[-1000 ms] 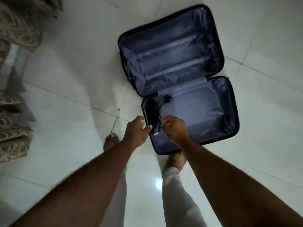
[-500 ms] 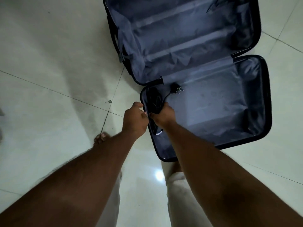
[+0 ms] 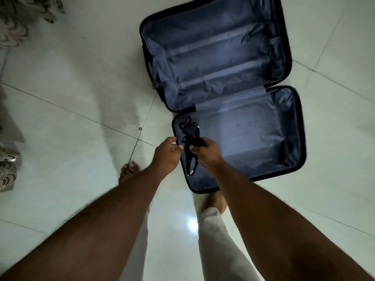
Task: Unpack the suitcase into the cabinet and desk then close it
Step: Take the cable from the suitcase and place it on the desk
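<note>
A dark suitcase [image 3: 292, 126] lies fully open on the tiled floor, both halves lined in grey-blue fabric. A bundle of black cable [image 3: 189, 130] hangs over the near-left corner of the closer half. My right hand [image 3: 205, 152] grips the cable bundle, lifted a little above the lining. My left hand [image 3: 166, 154] is just left of it with curled fingers near a hanging loop of the cable; whether it pinches the loop is unclear. Apart from the cable, both halves look bare.
Patterned fabric [image 3: 12, 21] shows at the left edge of the view, top and lower down [image 3: 8, 169]. My bare feet [image 3: 127, 173] stand on the pale floor tiles right by the suitcase's near edge.
The camera has risen and pulled back from the suitcase. My right hand has lifted the black cable off the lining, and the plug end that lay near the hinge is now gathered into the bundle.
</note>
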